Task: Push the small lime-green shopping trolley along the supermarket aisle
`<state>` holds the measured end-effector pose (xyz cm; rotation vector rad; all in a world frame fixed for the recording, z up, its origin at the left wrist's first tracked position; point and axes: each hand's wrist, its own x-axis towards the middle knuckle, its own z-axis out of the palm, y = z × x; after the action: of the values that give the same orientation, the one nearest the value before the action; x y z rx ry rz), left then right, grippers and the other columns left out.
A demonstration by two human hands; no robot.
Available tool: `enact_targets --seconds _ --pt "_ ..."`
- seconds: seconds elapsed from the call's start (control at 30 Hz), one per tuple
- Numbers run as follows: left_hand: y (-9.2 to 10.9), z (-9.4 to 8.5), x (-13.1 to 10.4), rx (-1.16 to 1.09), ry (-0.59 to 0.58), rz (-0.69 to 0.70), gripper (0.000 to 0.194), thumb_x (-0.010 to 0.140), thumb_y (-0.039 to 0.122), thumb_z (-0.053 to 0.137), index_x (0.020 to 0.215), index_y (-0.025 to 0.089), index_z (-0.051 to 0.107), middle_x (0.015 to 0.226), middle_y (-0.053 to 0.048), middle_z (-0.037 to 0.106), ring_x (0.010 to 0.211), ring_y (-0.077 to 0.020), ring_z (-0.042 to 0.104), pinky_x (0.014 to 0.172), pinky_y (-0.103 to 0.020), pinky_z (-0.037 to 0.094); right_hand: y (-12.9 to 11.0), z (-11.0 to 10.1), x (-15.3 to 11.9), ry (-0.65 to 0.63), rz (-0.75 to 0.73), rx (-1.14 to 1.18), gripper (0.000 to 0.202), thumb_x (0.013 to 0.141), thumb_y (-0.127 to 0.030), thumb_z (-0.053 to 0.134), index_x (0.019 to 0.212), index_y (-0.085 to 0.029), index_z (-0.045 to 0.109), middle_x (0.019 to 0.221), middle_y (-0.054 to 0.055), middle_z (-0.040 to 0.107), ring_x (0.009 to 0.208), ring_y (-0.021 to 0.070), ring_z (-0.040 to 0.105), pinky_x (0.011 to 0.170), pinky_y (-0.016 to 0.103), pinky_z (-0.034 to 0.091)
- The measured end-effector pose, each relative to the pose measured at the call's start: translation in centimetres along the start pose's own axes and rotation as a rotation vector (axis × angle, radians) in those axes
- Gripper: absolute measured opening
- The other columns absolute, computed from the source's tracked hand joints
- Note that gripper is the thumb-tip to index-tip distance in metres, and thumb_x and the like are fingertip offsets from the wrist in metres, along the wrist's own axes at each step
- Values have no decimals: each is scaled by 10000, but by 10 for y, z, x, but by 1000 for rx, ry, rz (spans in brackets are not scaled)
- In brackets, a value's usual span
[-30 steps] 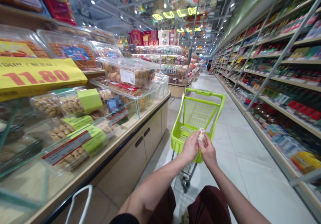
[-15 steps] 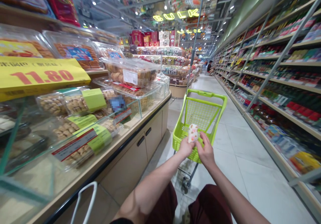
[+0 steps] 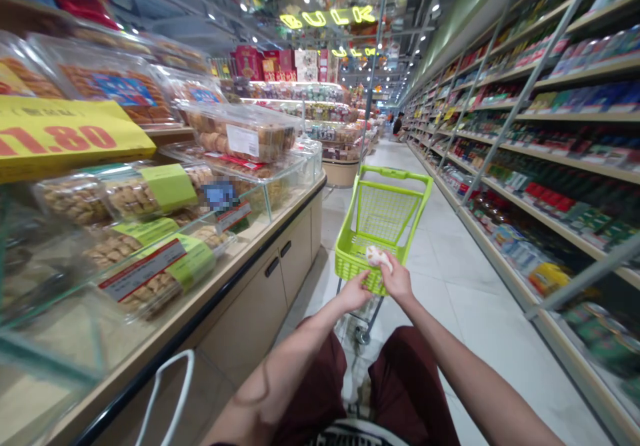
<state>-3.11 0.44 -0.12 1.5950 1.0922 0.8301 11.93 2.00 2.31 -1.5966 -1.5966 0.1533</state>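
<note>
A small white item with pink and brown spots [image 3: 379,258] is gripped in my right hand [image 3: 399,279], over the near side of the green shopping cart [image 3: 343,267]. Just to the left and slightly lower is my left hand [image 3: 356,291], its fingers apart and holding nothing. What the spotted item is cannot be made out. The cart's basket stands in front of my knees, and its mesh shows no goods.
On the left runs a glass-edged counter [image 3: 295,229] with packaged biscuits [image 3: 143,196] and a yellow price sign [image 3: 65,136]. Long stocked shelves [image 3: 565,166] line the right. Far down the aisle a person [image 3: 398,125] is low near the shelves.
The spotted item has passed from my left hand into my right and tilted over. My left hand has let go and moved down and left. The view has shifted, and the cart appears further left.
</note>
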Motion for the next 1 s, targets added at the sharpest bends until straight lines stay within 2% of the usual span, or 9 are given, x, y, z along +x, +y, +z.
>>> enact_targets --seconds 0.1,0.17,0.27,0.37,0.47,0.6,0.73,0.83,1.0 --pt "-10 -16 -11 286 83 -93 647 645 49 509 1279 121 403 1318 -140 448 1062 -213 542 887 -302 444 27 -23 14 127 23 -171 486 774 -174 364 1244 -138 482 1265 102 507 1186 230 444 966 361 389" --pt "-15 -27 -11 442 126 -80 648 651 54 506 1286 97 386 1337 -154 423 1171 -229 462 974 -318 376 45 -31 16 97 29 -271 491 762 -142 378 1241 -151 489 1296 105 474 1207 234 420 975 377 375" --pt "-16 -37 -3 597 144 -36 680 644 58 510 1304 98 353 1379 -151 368 1258 -223 359 1039 -314 296 58 -22 1 2 -44 -371 493 741 -94 393 1213 -169 513 1298 105 476 1200 240 424 974 422 357" --pt "-10 -33 8 738 95 19 716 645 75 510 1331 107 310 1441 -151 245 1319 -243 237 1069 -371 231 52 1 -23 -23 -189 -404 515 737 -50 376 1212 -200 509 1310 77 472 1232 227 385 1004 451 297" --pt "-3 -19 14 867 -35 81 733 645 91 500 1346 137 289 1469 -118 172 1345 -263 142 1077 -453 163 42 17 -34 -28 -291 -415 519 758 -37 363 1222 -226 501 1336 64 446 1253 213 358 1015 437 272" --pt "-2 -9 9 963 -137 42 729 667 121 477 1361 172 258 1484 -78 129 1352 -233 114 1082 -436 145 54 8 -30 -1 -349 -463 483 789 -53 366 1211 -238 512 1302 71 484 1223 212 399 989 427 301" --pt "-10 -20 -3 982 -107 -134 751 669 139 482 1373 166 223 1488 -76 103 1352 -230 113 1080 -416 169 73 -2 -32 136 -312 -481 474 777 -48 373 1209 -187 512 1257 104 522 1181 210 442 975 422 320" --pt "-15 -27 -10 962 -88 -161 750 671 143 484 1374 155 223 1486 -88 113 1351 -237 122 1078 -417 178 64 12 -38 85 -438 -447 465 791 -67 383 1219 -202 505 1281 88 504 1202 209 422 1000 424 292" --pt "-19 -35 -16 900 -62 -120 728 680 142 478 1369 163 243 1485 -84 124 1349 -222 136 1082 -388 180 21 40 -20 7 -549 -434 484 786 -54 391 1231 -213 494 1297 95 487 1220 226 403 1005 461 280"
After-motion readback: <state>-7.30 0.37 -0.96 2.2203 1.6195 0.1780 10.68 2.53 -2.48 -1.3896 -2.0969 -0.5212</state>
